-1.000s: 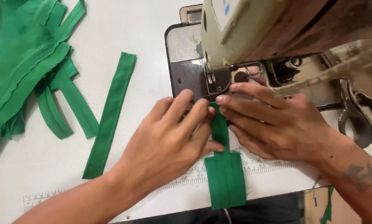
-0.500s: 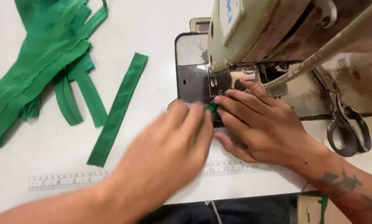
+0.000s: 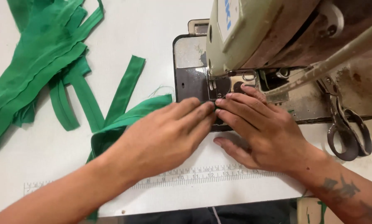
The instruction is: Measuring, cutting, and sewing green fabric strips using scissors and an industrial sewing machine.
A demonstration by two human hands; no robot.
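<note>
My left hand point(image 3: 165, 135) lies flat over a folded green fabric strip point(image 3: 126, 120). The strip runs from under that palm out to the left across the white table point(image 3: 153, 37). My right hand point(image 3: 262, 128) rests beside it. The fingertips of both hands meet on the strip's end just in front of the presser foot point(image 3: 213, 85) of the sewing machine point(image 3: 252, 33). Most of the strip's end is hidden under my fingers.
A pile of green fabric strips point(image 3: 36, 66) lies at the far left, with one loose strip point(image 3: 128, 83) beside it. Metal scissors point(image 3: 347, 132) lie on the machine bed at the right. A ruler scale point(image 3: 202, 176) runs along the table's front edge.
The strip hung over the front edge towards me a second ago; it has since swung out to the left under my left hand. Both hands stay at the presser foot.
</note>
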